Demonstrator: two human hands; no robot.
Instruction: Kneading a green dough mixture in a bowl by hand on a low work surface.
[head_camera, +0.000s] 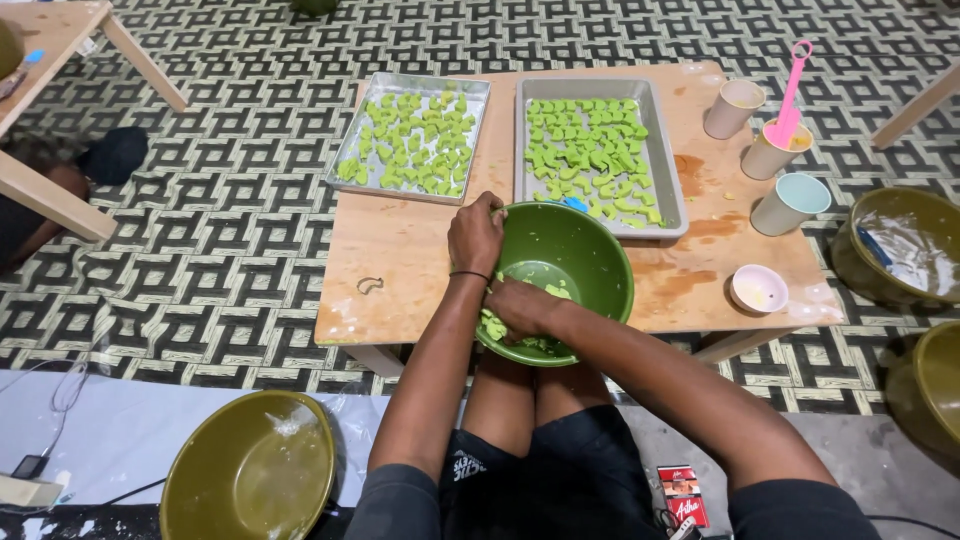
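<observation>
Meanwhile left hand grip clamps green bowl rim (tilted); right hand curls on dough inside.

Two metal trays of green pieces, three cups and a small pink dish.

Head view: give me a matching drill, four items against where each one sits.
Things:
1. green bowl
2. left tray
3. pink tool
4. metal cutter

Places:
A. standing in a cup
B. lying on bare tabletop, left of the bowl
C. at the table's near edge, both hands on it
D. overhanging the table's far left corner

Pairs: 1-C, 2-D, 3-A, 4-B
</observation>
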